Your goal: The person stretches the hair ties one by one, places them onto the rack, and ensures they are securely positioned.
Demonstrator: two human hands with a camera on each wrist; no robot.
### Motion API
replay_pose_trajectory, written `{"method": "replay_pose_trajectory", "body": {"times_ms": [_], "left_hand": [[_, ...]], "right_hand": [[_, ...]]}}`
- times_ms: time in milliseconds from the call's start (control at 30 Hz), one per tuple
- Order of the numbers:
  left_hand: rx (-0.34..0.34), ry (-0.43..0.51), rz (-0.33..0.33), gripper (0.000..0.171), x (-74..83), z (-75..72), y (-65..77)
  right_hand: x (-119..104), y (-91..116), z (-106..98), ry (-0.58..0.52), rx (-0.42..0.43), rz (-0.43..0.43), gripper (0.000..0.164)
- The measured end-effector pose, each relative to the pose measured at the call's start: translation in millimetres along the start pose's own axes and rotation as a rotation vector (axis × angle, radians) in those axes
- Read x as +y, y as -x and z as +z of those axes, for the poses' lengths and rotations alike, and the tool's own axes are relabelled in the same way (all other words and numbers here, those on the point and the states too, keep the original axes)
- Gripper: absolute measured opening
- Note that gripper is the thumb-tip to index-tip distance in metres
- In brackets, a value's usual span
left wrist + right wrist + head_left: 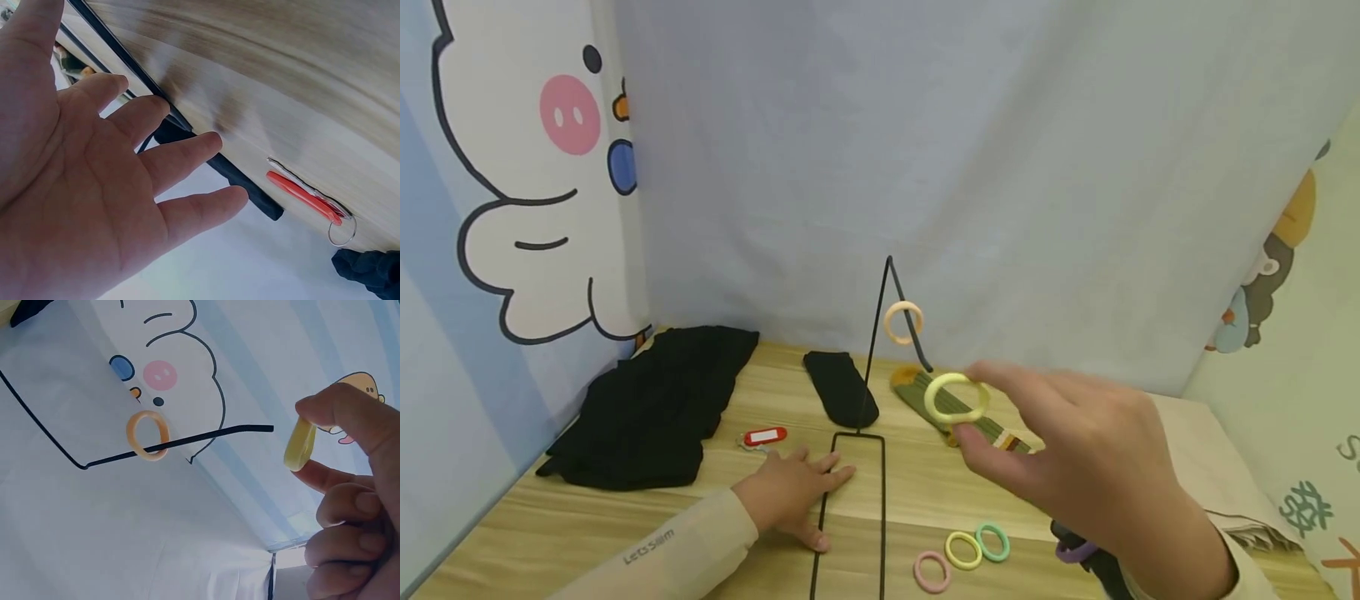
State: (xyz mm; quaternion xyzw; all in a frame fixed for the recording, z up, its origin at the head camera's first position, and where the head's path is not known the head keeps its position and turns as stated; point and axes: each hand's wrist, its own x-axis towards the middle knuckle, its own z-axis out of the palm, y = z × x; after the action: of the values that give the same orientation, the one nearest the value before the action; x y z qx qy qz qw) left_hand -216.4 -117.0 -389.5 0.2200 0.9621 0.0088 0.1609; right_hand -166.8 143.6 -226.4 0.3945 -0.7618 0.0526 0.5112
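Observation:
Between thumb and index finger, my right hand (1075,450) pinches a yellow ring (931,400), held near the free end of a black wire stand (880,325). In the right wrist view the yellow ring (300,445) is apart from the rod tip, seen nearly edge-on. An orange ring (888,327) hangs on the stand's sloping arm. My left hand (793,492) lies over the left side of the stand's base, fingers spread; the left wrist view shows its palm (81,187) and straight fingers.
Pink (917,575), yellow (951,557) and green (1006,547) rings lie on the table near the base. Around them are a red key tag (765,436), black cloth (647,408), a black sock (838,387), a green sock (917,393) and a purple ring (1075,553) on something dark.

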Motion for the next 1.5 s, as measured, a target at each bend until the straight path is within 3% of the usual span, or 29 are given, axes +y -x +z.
{"method": "replay_pose_trajectory", "body": {"times_ms": [133, 300, 467, 667, 800, 900, 1167, 1267, 1500], "left_hand": [[-0.007, 0.004, 0.004, 0.094, 1.8, 4.3, -1.7], [-0.024, 0.005, -0.002, 0.094, 3.9, 9.6, -4.7], [-0.025, 0.009, 0.001, 0.094, 4.3, 12.1, -4.3], [-0.02, 0.0, 0.006, 0.095, 4.7, 12.5, -4.1], [-0.002, -0.007, 0.014, 0.094, 5.8, 11.5, -4.1], [0.005, -0.007, 0.023, 0.094, 6.9, 10.7, -3.5], [0.005, -0.002, 0.021, 0.095, 2.7, 6.3, -2.8], [0.015, -0.016, 0.013, 0.095, 0.1, 4.8, -2.1], [0.02, 0.007, 0.013, 0.095, -0.5, 0.9, -0.6]], "right_hand": [[-6, -18, 8, 0.033, -0.014, -0.011, 0.037], [-3, -36, 22, 0.045, -0.151, 0.034, 0.035], [9, -30, 34, 0.042, -0.265, 0.108, 0.041], [16, -15, 32, -0.029, -0.389, 0.216, 0.047], [21, 5, 33, -0.067, -0.583, 0.299, 0.045], [23, 30, 40, -0.069, -0.749, 0.312, 0.049], [25, 90, 69, -0.121, -1.278, 0.331, 0.053], [24, 103, 78, -0.11, -1.382, 0.27, 0.057], [21, 114, 87, -0.024, -1.488, 0.178, 0.055]]}}
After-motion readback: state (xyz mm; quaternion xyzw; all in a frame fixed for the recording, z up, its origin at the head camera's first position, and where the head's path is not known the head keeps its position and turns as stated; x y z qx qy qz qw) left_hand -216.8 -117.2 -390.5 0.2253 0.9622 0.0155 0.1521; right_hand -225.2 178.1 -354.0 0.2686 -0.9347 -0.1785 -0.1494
